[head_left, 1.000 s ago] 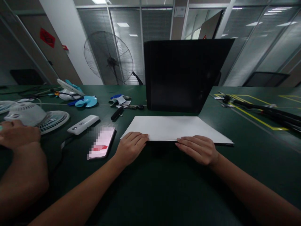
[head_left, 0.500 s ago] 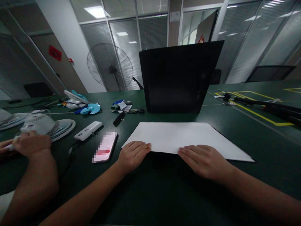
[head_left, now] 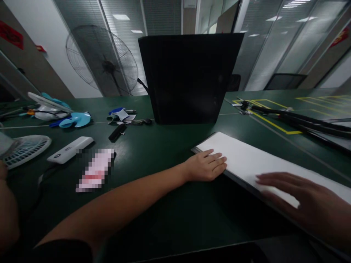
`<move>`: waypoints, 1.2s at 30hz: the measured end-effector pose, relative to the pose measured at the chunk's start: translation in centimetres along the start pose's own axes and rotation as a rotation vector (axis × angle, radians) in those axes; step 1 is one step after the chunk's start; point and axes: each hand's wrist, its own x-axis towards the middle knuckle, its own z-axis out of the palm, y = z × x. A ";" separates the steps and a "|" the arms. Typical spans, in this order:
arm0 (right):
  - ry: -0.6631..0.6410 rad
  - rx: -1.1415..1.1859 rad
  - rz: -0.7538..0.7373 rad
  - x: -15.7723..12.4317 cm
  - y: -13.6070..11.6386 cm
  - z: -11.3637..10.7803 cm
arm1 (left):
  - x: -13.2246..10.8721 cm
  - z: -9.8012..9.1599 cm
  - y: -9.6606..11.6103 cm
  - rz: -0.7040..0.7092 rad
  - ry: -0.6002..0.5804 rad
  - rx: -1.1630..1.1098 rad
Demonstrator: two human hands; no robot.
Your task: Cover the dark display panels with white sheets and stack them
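A dark green table (head_left: 153, 219) filled the view, with a large black upright panel (head_left: 189, 76) standing at its far side and a pedestal fan (head_left: 101, 62) behind it against the glazed wall. On the table in front of the panel, towards the right, lay a white sheet (head_left: 263, 160) on a thin dark backing, set at an angle to the table edge. The left hand (head_left: 207, 166) rested flat with fingers extended on the sheet's near left corner, pressing rather than clasping anything. The right hand (head_left: 304, 201), blurred, was spread flat, palm down, over the sheet's near edge, its fingers unclenched and holding nothing; whether it touched the paper could not be told. At far right lay black rods (head_left: 301, 122) across yellow floor-style markings. To the left lay a white fan grille (head_left: 22, 148), a white bar-shaped device (head_left: 70, 149), a phone (head_left: 95, 170) with a blurred screen, a blue fan blade (head_left: 75, 119), a small black cylinder (head_left: 117, 132) and assorted small parts (head_left: 123, 116). Another person's arm (head_left: 7, 208) entered at the left edge.
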 end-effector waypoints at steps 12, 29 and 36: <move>-0.248 -0.030 0.307 2.5 18.8 4.1 | 7.1 7.3 -1.5 0.003 -0.331 -0.029; 0.135 -0.238 0.208 9.5 18.2 6.6 | -12.0 -12.7 5.1 -0.527 -0.691 0.200; 0.124 -0.342 -0.325 11.5 1.3 7.6 | -14.1 -12.9 1.6 -0.742 -0.562 0.090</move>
